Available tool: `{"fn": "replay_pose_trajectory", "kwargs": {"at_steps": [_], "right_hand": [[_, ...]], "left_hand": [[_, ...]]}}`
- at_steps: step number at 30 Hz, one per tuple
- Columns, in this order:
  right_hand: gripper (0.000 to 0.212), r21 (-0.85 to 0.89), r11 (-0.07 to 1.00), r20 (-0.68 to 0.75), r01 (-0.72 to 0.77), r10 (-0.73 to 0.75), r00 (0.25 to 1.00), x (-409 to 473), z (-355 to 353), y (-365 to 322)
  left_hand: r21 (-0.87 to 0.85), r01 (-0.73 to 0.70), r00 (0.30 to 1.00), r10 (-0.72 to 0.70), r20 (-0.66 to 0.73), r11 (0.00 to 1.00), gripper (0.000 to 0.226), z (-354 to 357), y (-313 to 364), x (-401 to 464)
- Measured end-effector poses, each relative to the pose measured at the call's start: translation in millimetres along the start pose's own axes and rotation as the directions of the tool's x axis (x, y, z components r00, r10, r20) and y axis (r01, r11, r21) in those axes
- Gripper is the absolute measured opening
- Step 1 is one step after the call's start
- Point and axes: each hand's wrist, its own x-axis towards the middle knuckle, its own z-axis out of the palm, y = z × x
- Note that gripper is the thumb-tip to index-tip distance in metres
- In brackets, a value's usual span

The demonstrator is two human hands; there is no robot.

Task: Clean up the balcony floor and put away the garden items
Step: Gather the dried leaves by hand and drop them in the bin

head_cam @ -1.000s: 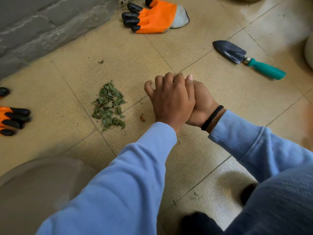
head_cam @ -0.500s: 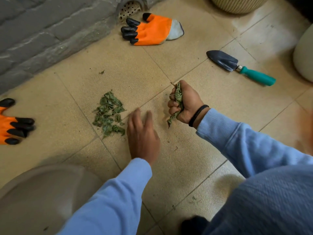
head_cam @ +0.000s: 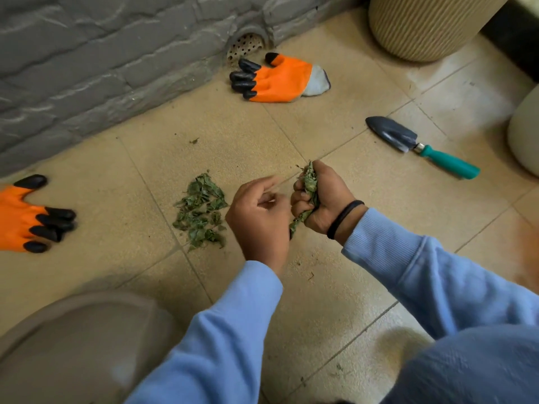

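My right hand (head_cam: 326, 196) grips a bunch of dried green leaves (head_cam: 309, 182) in its fist, just above the tiled floor. My left hand (head_cam: 258, 220) hovers right beside it with loosely curled fingers, and I see nothing in it. A small pile of the same green leaves (head_cam: 201, 211) lies on the tiles just left of my left hand. Two orange gloves with black fingertips lie on the floor: one glove (head_cam: 280, 77) near the wall, the other glove (head_cam: 20, 217) at the left edge. A trowel (head_cam: 420, 145) with a teal handle lies to the right.
A grey stone wall (head_cam: 87, 68) with a round drain cover (head_cam: 246, 45) runs along the back. A ribbed beige pot (head_cam: 428, 24) stands at the top right, a white pot (head_cam: 525, 132) at the right edge. A round grey-brown pot rim (head_cam: 73, 345) fills the bottom left.
My hands have parted. The right hand came up off the tiles with a fistful of leaves. The left hand dropped flat to the floor, then lifted back beside the right fist.
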Motion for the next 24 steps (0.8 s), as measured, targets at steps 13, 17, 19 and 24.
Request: {"fn": "replay_pose_trajectory", "kwargs": {"at_steps": [13,17,19,24], "right_hand": [[0.037,0.124,0.985,0.594,0.117,-0.168,0.786,-249,219,-131],[0.012,0.139,0.969,0.598,0.206,-0.248,0.762,-373,277,-179],[0.015,0.144,0.954,0.604,0.261,-0.294,0.741,-439,298,-199],[0.025,0.097,0.890,0.527,0.446,-0.426,0.735,-643,338,-266]], "left_hand": [[-0.330,-0.438,0.899,0.416,-0.141,0.836,0.037,-75,331,73],[-0.405,-0.445,0.886,0.459,-0.068,0.799,0.026,-124,463,71],[-0.379,-0.500,0.856,0.512,-0.078,0.779,0.013,-151,538,55],[-0.367,-0.526,0.839,0.538,-0.080,0.767,0.008,-217,729,3]]}}
